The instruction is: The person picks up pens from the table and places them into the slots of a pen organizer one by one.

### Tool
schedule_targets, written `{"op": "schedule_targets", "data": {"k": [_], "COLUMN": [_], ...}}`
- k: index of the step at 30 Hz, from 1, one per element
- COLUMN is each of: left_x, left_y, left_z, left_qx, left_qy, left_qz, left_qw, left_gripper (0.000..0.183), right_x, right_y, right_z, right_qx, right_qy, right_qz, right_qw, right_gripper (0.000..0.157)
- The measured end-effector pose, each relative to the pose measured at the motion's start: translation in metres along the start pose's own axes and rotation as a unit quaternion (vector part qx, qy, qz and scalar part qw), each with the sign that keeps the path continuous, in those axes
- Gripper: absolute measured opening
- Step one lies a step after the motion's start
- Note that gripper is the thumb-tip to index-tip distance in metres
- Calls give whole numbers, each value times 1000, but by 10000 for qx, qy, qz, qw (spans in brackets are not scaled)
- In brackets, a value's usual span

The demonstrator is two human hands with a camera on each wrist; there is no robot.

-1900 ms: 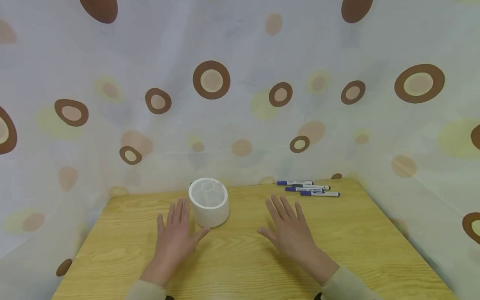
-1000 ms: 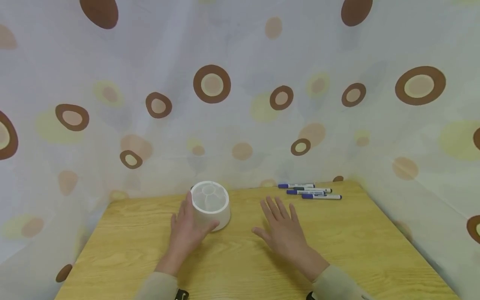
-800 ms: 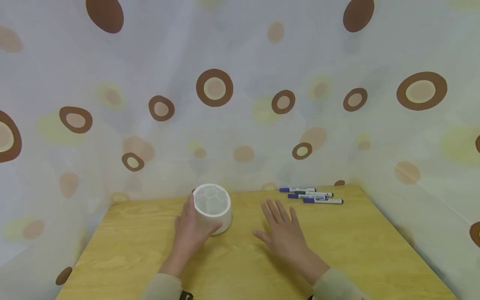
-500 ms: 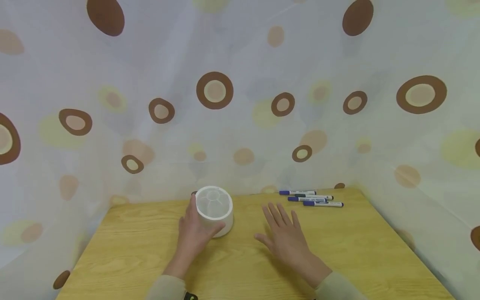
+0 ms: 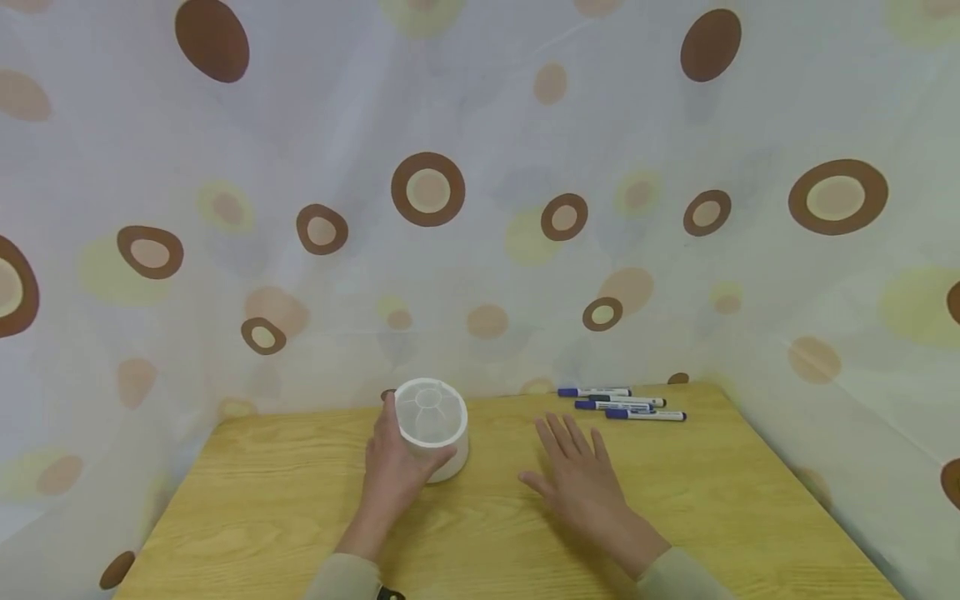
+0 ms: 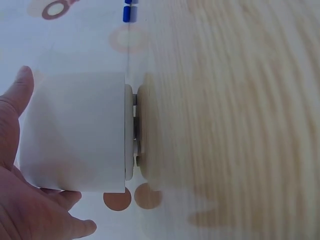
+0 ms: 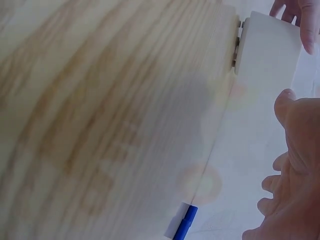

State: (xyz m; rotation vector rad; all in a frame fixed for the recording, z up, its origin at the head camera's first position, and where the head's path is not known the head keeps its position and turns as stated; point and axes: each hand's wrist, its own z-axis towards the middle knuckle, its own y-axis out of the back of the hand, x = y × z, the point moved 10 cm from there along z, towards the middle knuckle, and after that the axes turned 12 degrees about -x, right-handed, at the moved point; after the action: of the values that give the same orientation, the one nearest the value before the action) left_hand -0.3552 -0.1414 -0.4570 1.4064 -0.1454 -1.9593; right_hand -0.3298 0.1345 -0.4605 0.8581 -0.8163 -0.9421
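A white round pen holder (image 5: 431, 412), its inside split into several compartments around a central ring, stands upright on the wooden table (image 5: 510, 542). My left hand (image 5: 393, 467) grips it from the left, thumb across the front and the other fingers around the far left side. Small feet show under the holder's base (image 6: 129, 132) in the left wrist view. To the right of the holder, my right hand (image 5: 581, 479) is spread palm down over the table, fingers straight and holding nothing. The right wrist view shows this hand (image 7: 305, 160) apart from the holder.
Several markers (image 5: 641, 414), most with blue caps and one dark-capped, lie at the back right of the table beyond my right hand. A pale curtain (image 5: 487, 250) with brown and yellow spots hangs behind the table and along both sides.
My left hand has moved right from beside the pen holder and taken hold of it. The right hand stays spread, almost in place. The head view has tilted up slightly.
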Motion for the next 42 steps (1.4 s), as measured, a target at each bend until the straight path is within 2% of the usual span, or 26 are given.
{"op": "schedule_targets", "data": {"k": [5, 14, 20, 27, 36, 42], "left_x": [1, 0, -3, -8, -12, -18], "left_y": [-2, -7, -10, -16, -20, -20], "left_z": [0, -2, -1, -2, -10, -15], "left_qx": [2, 210, 302, 433, 611, 634], "left_qy": [10, 221, 125, -36, -62, -191], "left_qz": [-35, 7, -172, -564, -524, -518], "left_qw": [10000, 9995, 9993, 9975, 9967, 9965], "left_gripper": [127, 130, 129, 127, 129, 128], "right_x": [-5, -24, -36, -56, -73, -85], "right_y": [0, -5, -8, -2, 6, 4], "right_z": [0, 6, 9, 13, 15, 13], "right_qx": [0, -95, -191, -139, -59, -136], "right_qy": [-20, -132, -161, -320, -525, -518], "right_qz": [-52, -170, -61, -273, -299, -169], "right_qw": [10000, 9997, 9997, 9990, 9982, 9984], "right_gripper": [84, 87, 86, 86, 83, 86]}}
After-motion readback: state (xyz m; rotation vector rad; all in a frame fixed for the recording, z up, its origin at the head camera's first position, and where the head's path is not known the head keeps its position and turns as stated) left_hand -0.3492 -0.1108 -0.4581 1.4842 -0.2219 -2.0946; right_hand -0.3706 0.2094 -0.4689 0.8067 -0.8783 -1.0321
